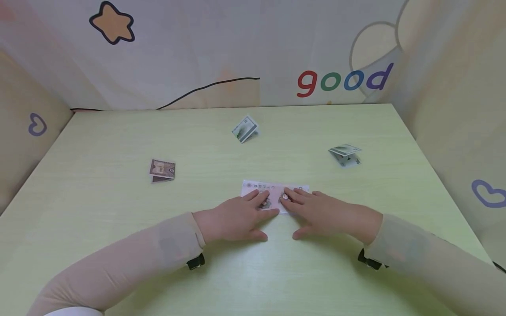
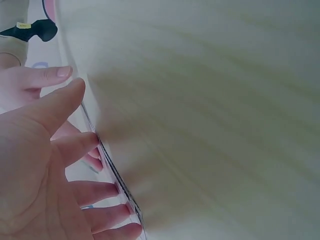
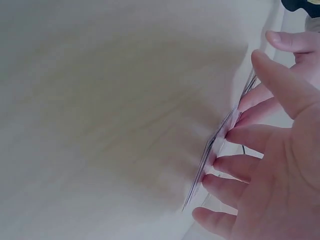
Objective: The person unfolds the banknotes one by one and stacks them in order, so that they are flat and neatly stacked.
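A pinkish-white play banknote [image 1: 276, 189] with printed characters lies flat near the middle of the table. My left hand [image 1: 241, 218] rests its extended fingers on the left half. On the right half, my right hand [image 1: 322, 215] presses with straight, spread fingers. Both thumbs stay off the note, toward me. In the left wrist view, thin layered edges of paper [image 2: 117, 175] show under the fingertips. The right wrist view also has several layers in the paper edge [image 3: 205, 155], with slight gaps between them. The fingers cover much of the print.
A folded brown note [image 1: 162, 170] lies at the left of the pale green table [image 1: 99, 202]. Two folded greenish notes stand partly open, one at the back middle [image 1: 245, 129] and one at the right [image 1: 345, 154]. Printed cloth [image 1: 189, 52] hangs around the table's edges.
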A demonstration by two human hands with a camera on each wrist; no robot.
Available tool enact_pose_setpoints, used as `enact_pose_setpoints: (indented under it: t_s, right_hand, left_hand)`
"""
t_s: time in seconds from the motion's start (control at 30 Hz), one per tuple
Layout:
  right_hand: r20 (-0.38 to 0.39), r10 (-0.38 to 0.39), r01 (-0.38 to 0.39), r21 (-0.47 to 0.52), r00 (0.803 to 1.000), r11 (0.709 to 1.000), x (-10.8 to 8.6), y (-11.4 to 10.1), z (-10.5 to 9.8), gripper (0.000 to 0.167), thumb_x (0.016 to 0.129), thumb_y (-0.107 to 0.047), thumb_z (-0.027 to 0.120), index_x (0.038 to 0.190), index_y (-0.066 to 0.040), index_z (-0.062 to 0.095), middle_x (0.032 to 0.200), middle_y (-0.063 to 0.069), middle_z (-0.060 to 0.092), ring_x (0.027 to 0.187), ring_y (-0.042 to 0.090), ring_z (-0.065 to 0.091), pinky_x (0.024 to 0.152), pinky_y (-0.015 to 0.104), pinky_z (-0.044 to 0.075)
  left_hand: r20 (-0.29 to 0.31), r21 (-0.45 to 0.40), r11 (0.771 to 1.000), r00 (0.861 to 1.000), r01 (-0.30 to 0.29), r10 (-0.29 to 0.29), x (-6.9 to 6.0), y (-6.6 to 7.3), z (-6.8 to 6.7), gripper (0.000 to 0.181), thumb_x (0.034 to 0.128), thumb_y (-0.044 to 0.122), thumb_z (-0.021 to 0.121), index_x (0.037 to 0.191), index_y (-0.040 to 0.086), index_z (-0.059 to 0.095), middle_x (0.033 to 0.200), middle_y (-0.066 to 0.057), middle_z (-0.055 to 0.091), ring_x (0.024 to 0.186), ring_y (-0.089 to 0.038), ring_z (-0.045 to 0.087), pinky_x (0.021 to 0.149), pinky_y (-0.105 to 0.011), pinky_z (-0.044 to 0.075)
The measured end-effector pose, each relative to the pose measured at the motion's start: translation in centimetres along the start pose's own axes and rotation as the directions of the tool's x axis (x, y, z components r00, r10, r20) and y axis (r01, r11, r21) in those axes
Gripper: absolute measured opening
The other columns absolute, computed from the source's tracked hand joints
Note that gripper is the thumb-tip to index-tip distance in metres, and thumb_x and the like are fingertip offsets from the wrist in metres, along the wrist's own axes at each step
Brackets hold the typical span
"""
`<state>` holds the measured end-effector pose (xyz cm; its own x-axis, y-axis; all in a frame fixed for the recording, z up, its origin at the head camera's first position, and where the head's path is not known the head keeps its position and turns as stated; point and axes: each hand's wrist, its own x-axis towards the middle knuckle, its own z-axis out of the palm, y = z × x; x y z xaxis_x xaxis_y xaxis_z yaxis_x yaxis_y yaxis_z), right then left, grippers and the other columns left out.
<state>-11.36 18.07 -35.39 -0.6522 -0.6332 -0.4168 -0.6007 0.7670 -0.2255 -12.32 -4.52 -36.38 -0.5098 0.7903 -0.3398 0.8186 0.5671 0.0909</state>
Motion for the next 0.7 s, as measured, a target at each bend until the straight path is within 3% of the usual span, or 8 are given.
enact_pose_setpoints:
  t_s: [0.37, 0.7]
  right_hand:
    - [-0.055, -0.074, 0.072, -0.032, 0.996, 0.997, 0.9, -0.3, 0.0, 0.071, 0.091, -0.044, 0.055, 0.145, -0.005, 0.031, 0.152, 0.010, 0.022, 0.138, 0.030, 0.020, 0.105, 0.057, 0.023]
    - [-0.043, -0.053, 0.050, -0.067, 0.998, 0.997, 2.2, -0.6, 0.2, 0.077, 0.092, -0.050, 0.050, 0.148, -0.004, 0.022, 0.155, 0.008, 0.014, 0.140, 0.029, 0.014, 0.105, 0.057, 0.023]
  left_hand:
    - [0.003, 0.003, 1.000, 1.000, 0.010, -0.010, 0.0, 0.2, -0.1, 0.067, 0.0904, 0.056, 0.048, 0.146, 0.022, 0.033, 0.151, -0.018, 0.020, 0.135, -0.037, 0.025, 0.102, -0.041, 0.035]
    - [0.005, 0.017, 1.000, 1.000, 0.012, -0.012, 0.1, 0.6, -0.3, 0.065, 0.0906, 0.054, 0.049, 0.146, 0.023, 0.034, 0.151, -0.019, 0.019, 0.134, -0.039, 0.027, 0.099, -0.042, 0.038]
